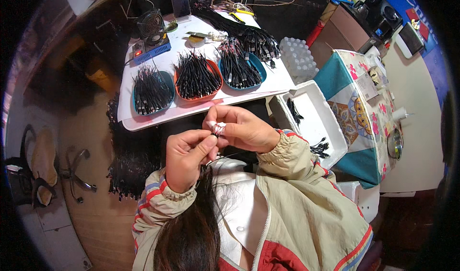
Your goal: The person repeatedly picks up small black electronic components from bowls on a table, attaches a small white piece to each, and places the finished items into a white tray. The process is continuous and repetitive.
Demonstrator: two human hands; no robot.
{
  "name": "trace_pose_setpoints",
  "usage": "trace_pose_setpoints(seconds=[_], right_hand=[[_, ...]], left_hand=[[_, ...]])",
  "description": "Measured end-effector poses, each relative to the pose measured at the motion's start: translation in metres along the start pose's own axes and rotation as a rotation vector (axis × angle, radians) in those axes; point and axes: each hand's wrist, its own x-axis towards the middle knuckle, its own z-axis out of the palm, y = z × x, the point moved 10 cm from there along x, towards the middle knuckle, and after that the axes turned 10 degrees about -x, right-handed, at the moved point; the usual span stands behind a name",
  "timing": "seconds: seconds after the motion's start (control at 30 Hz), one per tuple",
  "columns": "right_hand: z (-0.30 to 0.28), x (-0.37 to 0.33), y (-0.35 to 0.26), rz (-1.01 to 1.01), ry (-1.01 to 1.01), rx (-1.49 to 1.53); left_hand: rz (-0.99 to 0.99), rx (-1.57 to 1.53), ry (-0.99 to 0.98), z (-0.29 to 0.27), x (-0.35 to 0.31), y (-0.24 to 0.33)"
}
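My left hand pinches a black cable between thumb and forefinger, in front of my chest. Only a short bit of the cable shows; the fingers cover most of it. From its end come fine reddish wires, which the thumb and fingers of my right hand grip. Something white shows at a right fingertip; I cannot tell what it is. Just beyond my hands, black cables with metal plugs fill a teal tray, an orange tray and a blue tray.
The trays stand on a white table. Behind them are a small fan, a blue device, a propped phone and yellow-handled pliers. To the right, a white foam box holds several cables, beside a patterned cloth-covered table.
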Motion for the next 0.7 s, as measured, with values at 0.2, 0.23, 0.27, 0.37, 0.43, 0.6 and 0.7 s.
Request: trace_pose_setpoints(seconds=[0.2,0.23,0.27,0.37,0.43,0.6,0.7], right_hand=[[-0.012,-0.021,-0.066,-0.334,0.247,-0.889],[-0.007,-0.023,-0.067,-0.34,0.251,-1.032],[0.0,-0.025,-0.066,-0.35,0.24,-1.196],[0.014,-0.024,-0.062,-0.367,0.278,-1.485],[0.02,-0.027,-0.065,-0.426,0.255,-1.429],[-0.037,-0.048,-0.103,-0.257,0.544,-1.292],[0.003,-0.05,-0.09,-0.441,0.195,-1.514]], left_hand=[[0.0,0.127,0.013,-0.006,0.003,0.001],[-0.004,0.149,0.001,-0.005,0.003,0.0],[-0.006,0.171,-0.013,-0.004,0.003,-0.002],[-0.019,0.201,-0.038,-0.002,0.003,-0.005],[-0.035,0.206,-0.05,-0.001,0.002,-0.006],[-0.207,0.083,-0.055,-0.009,-0.005,-0.013],[-0.293,-0.007,-0.125,-0.004,-0.005,-0.022]])
